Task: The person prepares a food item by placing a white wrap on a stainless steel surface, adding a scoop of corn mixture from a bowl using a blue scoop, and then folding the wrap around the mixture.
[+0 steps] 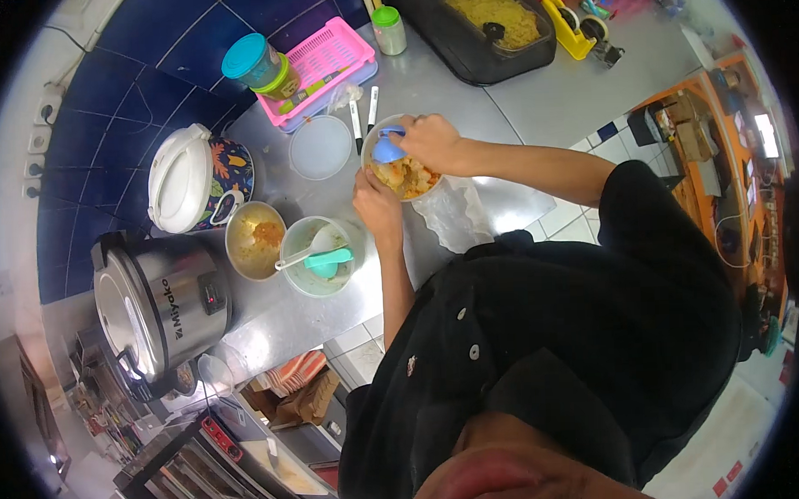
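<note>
A round, pale plastic tub (pixel 365 147) stands on the steel counter before me and holds yellow-orange food (pixel 410 177), perhaps seasoned rice. My left hand (pixel 377 201) grips the tub's near rim, thumb at the inside edge. In my right hand (pixel 429 139) is the handle of a blue plastic scoop (pixel 387 151), whose head rests in the food. A clear plastic sheet or bag (pixel 454 211) lies beside the tub under my forearm. Left of my left arm is a second plastic tub (pixel 298 279) with a white spoon (pixel 317 244) and a turquoise scoop (pixel 324 266) in it.
A metal bowl (pixel 244 255) with orange residue, a patterned food container (pixel 228 166) and a Miyako rice cooker (pixel 177 310) line the left. Beyond lie a round lid (pixel 321 148), markers (pixel 356 125), a pink basket (pixel 333 44), a green-lidded jar (pixel 390 38) and a tape dispenser (pixel 567 29).
</note>
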Motion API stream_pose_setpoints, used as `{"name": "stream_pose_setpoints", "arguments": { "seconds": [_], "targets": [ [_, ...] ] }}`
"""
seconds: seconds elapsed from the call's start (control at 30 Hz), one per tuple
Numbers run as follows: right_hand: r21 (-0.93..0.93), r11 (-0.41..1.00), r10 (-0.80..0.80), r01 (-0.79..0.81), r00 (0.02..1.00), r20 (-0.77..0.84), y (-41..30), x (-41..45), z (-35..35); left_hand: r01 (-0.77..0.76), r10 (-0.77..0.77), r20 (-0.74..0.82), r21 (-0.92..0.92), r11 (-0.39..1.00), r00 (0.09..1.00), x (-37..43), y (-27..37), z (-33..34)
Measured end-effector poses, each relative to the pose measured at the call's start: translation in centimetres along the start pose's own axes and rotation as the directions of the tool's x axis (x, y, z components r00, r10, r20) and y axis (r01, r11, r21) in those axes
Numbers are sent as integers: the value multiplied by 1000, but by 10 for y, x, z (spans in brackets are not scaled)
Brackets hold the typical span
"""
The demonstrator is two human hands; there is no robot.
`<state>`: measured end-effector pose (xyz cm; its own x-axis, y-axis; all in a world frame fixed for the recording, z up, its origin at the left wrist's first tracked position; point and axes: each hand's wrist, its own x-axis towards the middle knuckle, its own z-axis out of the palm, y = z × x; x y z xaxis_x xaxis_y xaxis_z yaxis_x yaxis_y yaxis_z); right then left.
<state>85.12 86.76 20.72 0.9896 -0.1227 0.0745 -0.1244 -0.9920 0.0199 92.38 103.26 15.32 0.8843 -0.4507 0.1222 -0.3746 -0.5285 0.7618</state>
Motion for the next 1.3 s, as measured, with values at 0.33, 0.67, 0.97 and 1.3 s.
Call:
{"name": "stream_pose_setpoints", "arguments": {
  "seconds": [0.33,0.67,0.97,1.3],
  "targets": [
    [75,994,-98,75,925,368,5,-17,-56,-11,10,-29,-39,999,1000,-3,0,7],
    [132,991,-23,-28,928,371,-3,1,-11,-80,80,22,11,997,997,1,-3,5],
    [-97,992,97,-85,987,130,-4,-20,30,-22,22,9,-13,1000,1000,-2,1,10],
    [139,987,29,-77,946,321,7,-15,-16,-73,72,49,8,997,996,-11,8,10]
  ]
}}
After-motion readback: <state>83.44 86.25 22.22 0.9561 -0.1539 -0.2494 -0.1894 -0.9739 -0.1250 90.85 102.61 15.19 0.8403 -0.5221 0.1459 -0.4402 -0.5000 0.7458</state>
